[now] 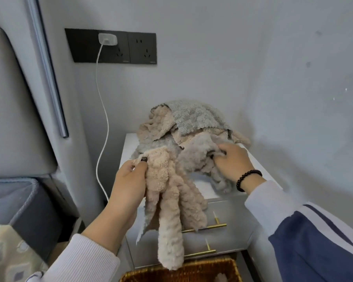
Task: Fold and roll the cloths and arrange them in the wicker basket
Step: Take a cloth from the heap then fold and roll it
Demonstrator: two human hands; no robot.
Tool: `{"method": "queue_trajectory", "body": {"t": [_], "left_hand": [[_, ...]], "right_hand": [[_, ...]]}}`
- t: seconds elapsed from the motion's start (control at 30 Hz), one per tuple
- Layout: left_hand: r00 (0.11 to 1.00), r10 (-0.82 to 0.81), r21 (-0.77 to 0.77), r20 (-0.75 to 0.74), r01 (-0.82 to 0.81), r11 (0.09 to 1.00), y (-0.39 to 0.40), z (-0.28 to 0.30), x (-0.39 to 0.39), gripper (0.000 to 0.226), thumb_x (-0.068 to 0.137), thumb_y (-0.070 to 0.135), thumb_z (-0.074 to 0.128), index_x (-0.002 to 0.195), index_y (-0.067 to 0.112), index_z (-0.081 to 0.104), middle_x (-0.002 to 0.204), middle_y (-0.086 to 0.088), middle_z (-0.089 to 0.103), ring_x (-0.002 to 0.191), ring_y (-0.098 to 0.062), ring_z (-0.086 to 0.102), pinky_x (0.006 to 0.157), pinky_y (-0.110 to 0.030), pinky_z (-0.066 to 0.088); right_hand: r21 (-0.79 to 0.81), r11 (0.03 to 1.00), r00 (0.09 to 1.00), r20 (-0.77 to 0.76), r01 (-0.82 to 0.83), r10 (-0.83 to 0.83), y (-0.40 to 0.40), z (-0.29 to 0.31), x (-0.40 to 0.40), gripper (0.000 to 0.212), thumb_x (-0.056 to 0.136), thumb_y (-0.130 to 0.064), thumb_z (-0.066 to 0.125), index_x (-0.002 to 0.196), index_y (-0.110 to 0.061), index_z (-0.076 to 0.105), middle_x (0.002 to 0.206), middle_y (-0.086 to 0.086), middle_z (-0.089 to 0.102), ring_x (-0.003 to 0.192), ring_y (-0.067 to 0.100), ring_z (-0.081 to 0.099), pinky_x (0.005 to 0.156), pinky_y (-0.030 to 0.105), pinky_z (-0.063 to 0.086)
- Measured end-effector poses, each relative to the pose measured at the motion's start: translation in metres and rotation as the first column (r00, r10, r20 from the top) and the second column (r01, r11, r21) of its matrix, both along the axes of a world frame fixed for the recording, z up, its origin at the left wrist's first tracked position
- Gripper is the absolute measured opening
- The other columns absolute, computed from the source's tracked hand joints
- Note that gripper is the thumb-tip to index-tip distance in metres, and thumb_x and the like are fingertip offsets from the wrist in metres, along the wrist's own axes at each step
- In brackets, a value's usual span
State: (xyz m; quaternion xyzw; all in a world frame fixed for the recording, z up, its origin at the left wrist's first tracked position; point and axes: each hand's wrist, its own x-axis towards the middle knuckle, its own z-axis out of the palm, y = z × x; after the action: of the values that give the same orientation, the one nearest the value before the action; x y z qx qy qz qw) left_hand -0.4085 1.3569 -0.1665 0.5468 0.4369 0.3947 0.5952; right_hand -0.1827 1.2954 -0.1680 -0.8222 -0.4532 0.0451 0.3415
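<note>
The small marks on the wall sockets (130, 47) are too blurred to read.

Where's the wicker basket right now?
In the head view the wicker basket sits at the bottom edge, centre, on the floor in front of the white nightstand, below the beige cloth hanging from the left hand.

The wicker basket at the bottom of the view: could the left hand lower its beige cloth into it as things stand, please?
Probably yes. The left hand grips the beige cloth, whose end already hangs just over the wicker basket rim. Nothing visible blocks the opening, though only the basket's top edge shows.
</note>
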Motion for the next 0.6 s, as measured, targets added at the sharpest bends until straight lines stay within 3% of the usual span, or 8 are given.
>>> {"method": "queue_trajectory", "body": {"t": [0.13, 0.33, 0.43, 0.53, 0.57, 0.6], "left_hand": [[0.995, -0.042, -0.053, 0.089, 0.047, 0.997, 0.005, 0.005, 0.004, 0.030, 0.099, 0.014, 0.040, 0.071, 0.012, 0.049, 0.054, 0.003, 0.050, 0.043, -0.007, 0.046, 0.042, -0.018, 0.041], [0.979, -0.085, -0.087, 0.186, 0.102, 0.991, 0.010, 0.011, 0.009, 0.027, 0.100, 0.014, 0.040, 0.079, 0.010, 0.058, 0.054, 0.003, 0.055, 0.046, -0.009, 0.051, 0.045, -0.022, 0.045], [0.978, -0.092, -0.100, 0.186, 0.112, 0.989, 0.012, 0.012, 0.013, 0.023, 0.100, 0.016, 0.041, 0.081, 0.010, 0.054, 0.059, 0.000, 0.052, 0.050, -0.010, 0.050, 0.049, -0.025, 0.045], [0.977, -0.115, -0.104, 0.179, 0.135, 0.985, 0.015, 0.012, 0.015, 0.024, 0.100, 0.020, 0.043, 0.087, 0.006, 0.059, 0.065, -0.004, 0.058, 0.060, -0.016, 0.054, 0.059, -0.031, 0.049], [0.977, -0.125, -0.101, 0.173, 0.144, 0.984, 0.016, 0.012, 0.016, 0.025, 0.100, 0.021, 0.043, 0.093, 0.004, 0.059, 0.070, -0.007, 0.058, 0.066, -0.021, 0.053, 0.063, -0.033, 0.048], [0.977, -0.131, -0.096, 0.166, 0.148, 0.984, 0.016, 0.013, 0.016, 0.026, 0.099, 0.022, 0.044, 0.097, 0.001, 0.059, 0.075, -0.010, 0.057, 0.070, -0.022, 0.052, 0.066, -0.035, 0.047]], "right_hand": [[0.230, 0.970, 0.995, -0.083, 0.075, -0.057, 0.013, 0.048, 0.004, 0.018, 0.081, -0.009, 0.056, 0.069, 0.004, 0.051, 0.064, 0.005, 0.044, 0.058, 0.017, 0.039, 0.050, 0.025, 0.028], [0.467, 0.882, 0.997, 0.010, 0.064, -0.078, 0.060, 0.136, 0.000, 0.030, 0.080, -0.007, 0.054, 0.057, -0.015, 0.036, 0.056, -0.002, 0.033, 0.050, 0.011, 0.028, 0.037, 0.016, 0.018], [0.489, 0.869, 0.984, 0.107, 0.074, -0.144, 0.097, 0.157, 0.005, 0.029, 0.083, -0.005, 0.049, 0.058, -0.017, 0.040, 0.061, -0.003, 0.045, 0.056, 0.012, 0.043, 0.046, 0.015, 0.033], [0.353, 0.932, 0.969, 0.192, 0.081, -0.157, 0.134, 0.148, 0.023, 0.014, 0.087, -0.010, 0.047, 0.077, -0.019, 0.053, 0.094, 0.006, 0.058, 0.092, 0.028, 0.060, 0.069, 0.030, 0.046], [0.208, 0.977, 0.976, 0.196, 0.049, -0.090, 0.142, 0.138, 0.028, 0.011, 0.089, -0.014, 0.049, 0.091, -0.019, 0.059, 0.106, 0.008, 0.058, 0.103, 0.031, 0.059, 0.075, 0.031, 0.047], [0.036, 0.999, 0.985, 0.172, 0.005, -0.011, 0.146, 0.128, 0.030, 0.024, 0.091, -0.019, 0.052, 0.114, -0.017, 0.057, 0.121, 0.010, 0.056, 0.114, 0.032, 0.055, 0.083, 0.031, 0.046]]}}
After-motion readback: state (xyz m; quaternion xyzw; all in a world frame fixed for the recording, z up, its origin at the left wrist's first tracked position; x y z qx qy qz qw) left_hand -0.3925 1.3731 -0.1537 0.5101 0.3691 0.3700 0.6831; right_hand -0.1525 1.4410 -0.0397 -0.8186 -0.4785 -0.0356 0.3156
